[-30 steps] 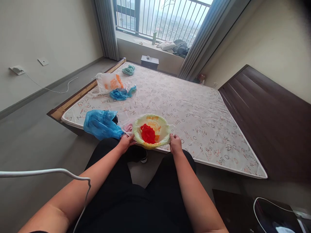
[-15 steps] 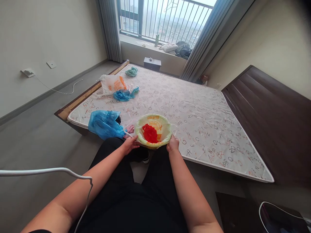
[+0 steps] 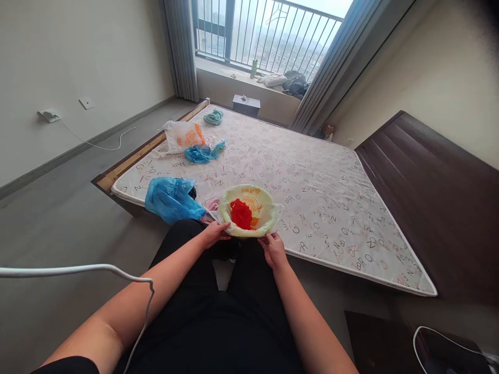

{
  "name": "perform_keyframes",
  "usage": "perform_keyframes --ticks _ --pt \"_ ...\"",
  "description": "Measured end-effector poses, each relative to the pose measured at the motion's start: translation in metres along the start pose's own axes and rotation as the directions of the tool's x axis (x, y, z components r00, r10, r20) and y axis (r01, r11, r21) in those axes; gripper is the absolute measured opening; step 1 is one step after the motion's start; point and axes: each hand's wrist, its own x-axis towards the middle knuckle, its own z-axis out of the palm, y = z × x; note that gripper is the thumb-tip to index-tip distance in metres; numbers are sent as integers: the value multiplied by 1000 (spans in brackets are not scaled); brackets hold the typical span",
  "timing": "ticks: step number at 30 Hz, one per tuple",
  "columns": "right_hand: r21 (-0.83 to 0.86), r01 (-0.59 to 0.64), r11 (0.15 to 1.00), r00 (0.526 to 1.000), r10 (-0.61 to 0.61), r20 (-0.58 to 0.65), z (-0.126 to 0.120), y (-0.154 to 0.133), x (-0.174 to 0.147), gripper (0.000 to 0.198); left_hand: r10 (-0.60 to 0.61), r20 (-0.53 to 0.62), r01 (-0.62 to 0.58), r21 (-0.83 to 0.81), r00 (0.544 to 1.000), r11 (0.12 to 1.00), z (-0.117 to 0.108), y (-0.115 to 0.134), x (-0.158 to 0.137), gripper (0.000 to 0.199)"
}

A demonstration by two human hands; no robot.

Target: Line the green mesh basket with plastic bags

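A round yellow-green basket [image 3: 268, 224] sits at the mattress's near edge, just past my knees. Over its rim is folded a thin white plastic bag [image 3: 255, 200] with orange print, lining the inside. Something bright red and soft [image 3: 240, 214] lies at the bottom. My left hand [image 3: 217, 234] grips the near left rim, thumb on top. At the near right rim, my right hand [image 3: 273, 248] pinches the bag's edge between thumb and fingers. Left of the basket are a pink cloth [image 3: 212, 203] and a large blue plastic bag [image 3: 171, 200] with something dark in it.
The patterned mattress [image 3: 312, 192] fills the middle. Toward its far left lie a white-orange bag [image 3: 183, 136], a crumpled blue bag [image 3: 199, 154] and a green coil [image 3: 213, 117]. A white cable [image 3: 78, 269] crosses at my left. A dark headboard [image 3: 432, 192] stands right.
My right hand has slid from the basket's right side round to its near right rim. My left hand has shifted slightly along the near left rim. The view has moved a little.
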Motion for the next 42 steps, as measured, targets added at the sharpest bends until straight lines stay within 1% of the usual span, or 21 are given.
perform_keyframes --ticks 3,5,8,11,13,16,18,19,21,24,27,29,31,32,34,35,37,39,40,42 --pt "50 45 998 999 -45 -6 -3 -7 -14 40 50 -63 -46 64 997 997 3 -4 4 44" --pt "13 70 997 997 -70 40 -2 -13 -24 39 96 -113 -81 124 989 989 3 -6 6 37" --pt "-27 71 997 991 -68 112 4 -21 -40 38 145 -169 -111 197 975 974 4 -9 10 29" --pt "39 29 999 990 -34 134 13 -24 -52 39 193 -216 -141 235 957 962 4 -12 16 27" --pt "65 -15 998 987 4 161 19 -20 -57 40 224 -263 -158 252 938 955 3 -14 19 28" --pt "-11 -106 994 975 106 197 19 -10 -61 35 296 -297 -209 292 908 933 2 -15 19 28" --pt "-82 -139 987 972 152 178 15 -4 -62 33 360 -289 -263 324 887 909 2 -13 17 27" --pt "-107 -135 985 976 151 159 12 -1 -62 34 383 -291 -286 324 877 902 1 -12 15 26" --pt "-144 -84 986 988 102 118 7 1 -60 36 395 -317 -323 258 862 911 2 -8 12 25" --pt "-230 44 972 997 -28 72 1 4 -54 36 397 -373 -386 107 839 916 2 -1 7 27" --pt "-399 133 907 991 -123 50 -4 10 -47 33 418 -400 -430 66 815 901 2 6 4 25" --pt "-531 150 834 988 -141 58 -7 15 -44 34 383 -413 -396 58 826 917 2 9 2 24" --pt "-615 146 775 989 -126 77 -8 18 -43 35 285 -432 -301 34 855 953 3 11 1 22" --pt "-622 148 769 989 -125 81 -7 19 -43 35 229 -440 -246 19 868 969 3 12 1 20" --pt "-578 167 799 984 -170 50 -6 17 -42 38 161 -446 -174 13 880 985 2 12 2 18" --pt "-538 184 823 976 -216 3 -6 15 -41 42 162 -447 -167 28 880 985 2 12 2 17" --pt "-466 214 859 944 -305 -129 -9 7 -37 52 209 -442 -196 75 872 978 0 11 4 16" --pt "-429 216 877 913 -338 -230 -15 -4 -29 62 252 -435 -227 108 865 968 -2 9 6 18" --pt "-421 210 882 910 -334 -245 -18 -10 -23 66 259 -427 -233 115 866 966 -3 9 7 19" --pt "-423 184 887 934 -292 -206 -23 -23 -12 74 258 -405 -226 124 877 966 -5 8 8 21"
